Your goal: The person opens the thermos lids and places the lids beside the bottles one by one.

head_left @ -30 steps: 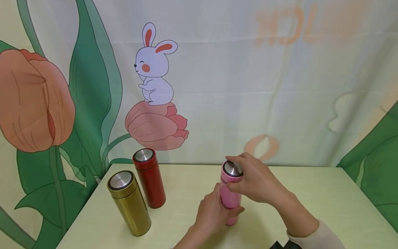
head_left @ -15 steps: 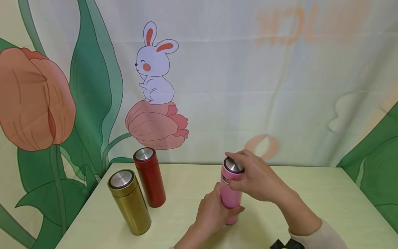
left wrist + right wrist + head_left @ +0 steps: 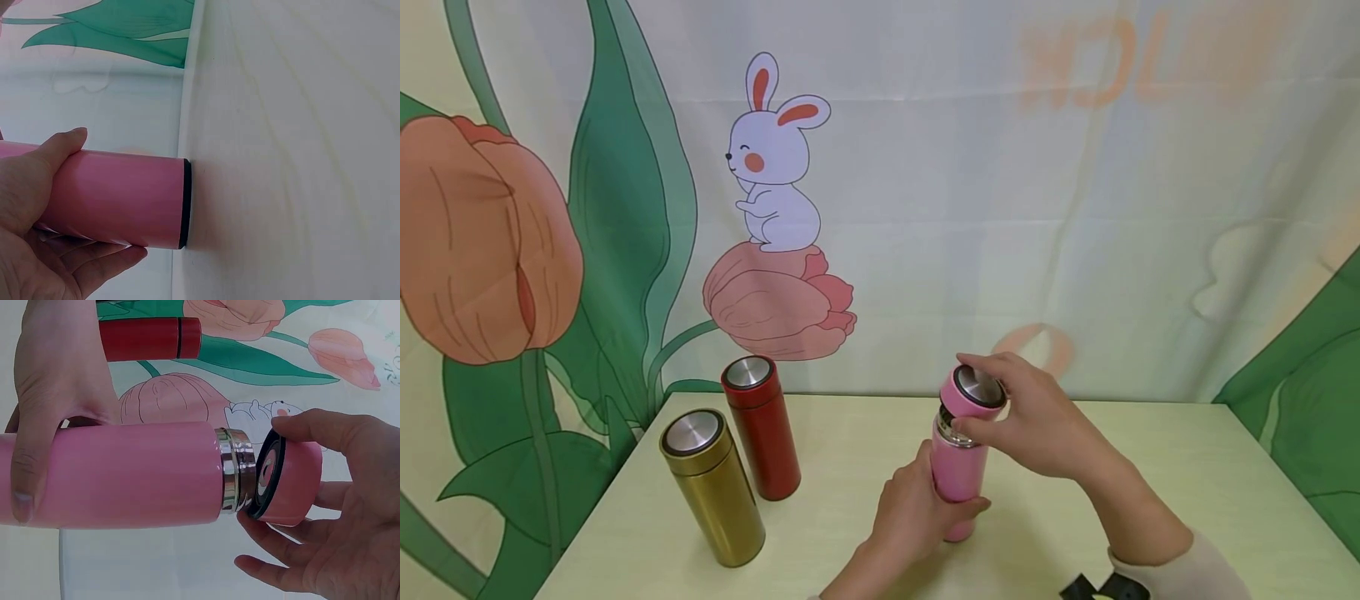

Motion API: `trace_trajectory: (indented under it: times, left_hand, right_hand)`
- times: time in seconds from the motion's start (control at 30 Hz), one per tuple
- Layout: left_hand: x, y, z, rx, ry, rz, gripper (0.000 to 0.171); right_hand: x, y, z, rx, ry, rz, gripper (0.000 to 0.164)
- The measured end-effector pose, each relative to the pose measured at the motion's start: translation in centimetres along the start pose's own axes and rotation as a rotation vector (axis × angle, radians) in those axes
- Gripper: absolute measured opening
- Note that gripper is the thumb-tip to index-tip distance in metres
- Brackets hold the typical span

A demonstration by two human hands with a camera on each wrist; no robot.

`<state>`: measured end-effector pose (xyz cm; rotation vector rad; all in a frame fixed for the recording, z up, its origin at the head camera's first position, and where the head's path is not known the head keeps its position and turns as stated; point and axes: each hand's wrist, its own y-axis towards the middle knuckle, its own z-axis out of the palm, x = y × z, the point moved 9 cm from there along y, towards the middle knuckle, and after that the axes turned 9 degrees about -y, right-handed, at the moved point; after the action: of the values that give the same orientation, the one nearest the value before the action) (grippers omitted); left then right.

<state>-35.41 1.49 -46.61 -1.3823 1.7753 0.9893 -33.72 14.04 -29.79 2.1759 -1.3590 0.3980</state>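
Observation:
A pink thermos bottle (image 3: 958, 473) stands upright on the table, my left hand (image 3: 912, 507) wrapped round its lower half. Its black base (image 3: 185, 204) meets the tabletop in the left wrist view. Between thumb and fingers my right hand (image 3: 1030, 417) holds the pink lid (image 3: 973, 392), which has a steel disc on top. The lid is tilted and off the threads, its lower edge close against the bottle's steel neck (image 3: 234, 470). In the right wrist view the lid's dark inner side (image 3: 270, 472) faces the neck.
A red thermos (image 3: 765, 437) and a gold thermos (image 3: 715, 492) stand upright with lids on at the left of the table (image 3: 842, 467). Behind the table's back edge hangs a printed curtain (image 3: 925, 208) with a rabbit and tulips.
My right hand has risen and shifted slightly right, lifting the lid off the bottle and tilting it, so the steel neck shows. The left hand and the other thermoses stay put.

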Motion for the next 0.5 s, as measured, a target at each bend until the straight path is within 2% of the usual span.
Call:
trace_trajectory:
  times: [0.27,0.5]
  left_hand:
    - [0.4,0.1,0.1,0.013,-0.010,-0.019,0.068]
    - [0.2,0.2,0.1,0.019,-0.010,-0.007,0.068]
  right_hand:
    - [-2.3,-0.4,-0.2,0.008,0.169,0.090,0.071]
    - [-4.5,-0.9,-0.1,-0.008,0.234,0.122,0.069]
